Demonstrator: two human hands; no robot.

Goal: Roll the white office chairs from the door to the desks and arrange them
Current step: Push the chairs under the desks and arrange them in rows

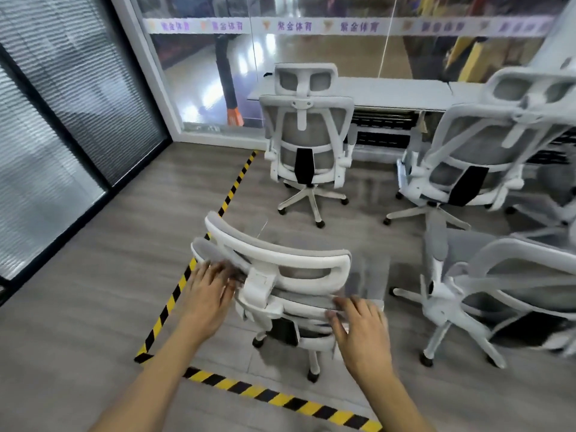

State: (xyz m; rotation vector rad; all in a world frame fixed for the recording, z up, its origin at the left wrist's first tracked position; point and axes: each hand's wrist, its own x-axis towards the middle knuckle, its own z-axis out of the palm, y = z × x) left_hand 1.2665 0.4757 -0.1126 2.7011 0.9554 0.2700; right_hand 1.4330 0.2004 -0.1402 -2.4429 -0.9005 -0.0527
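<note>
Two bare arms reach out from the bottom. The L hand has its fingers spread & pretty straight, resting on the top edge of the near chair, just L of its headrest post. The R hand is the same, w/ fingers spread & laid on the top edge on the R side. Both hands look blurry. The near chair is white w/ grey mesh. Its back is toward the person, & its wheels sit inside a corner of yellow-&-black tape on the grey floor. Straight ahead of the near chair, a 2nd chair is pushed up to a long white desk, back toward the person. Ahead & R of the near chair, a 3rd chair stands by the same desk. Just R of the near chair is a 4th chair, turned sideways & not touching it. Past the desk is a glass wall w/ a banner strip. Far L of the near chair are grey blinds.
</note>
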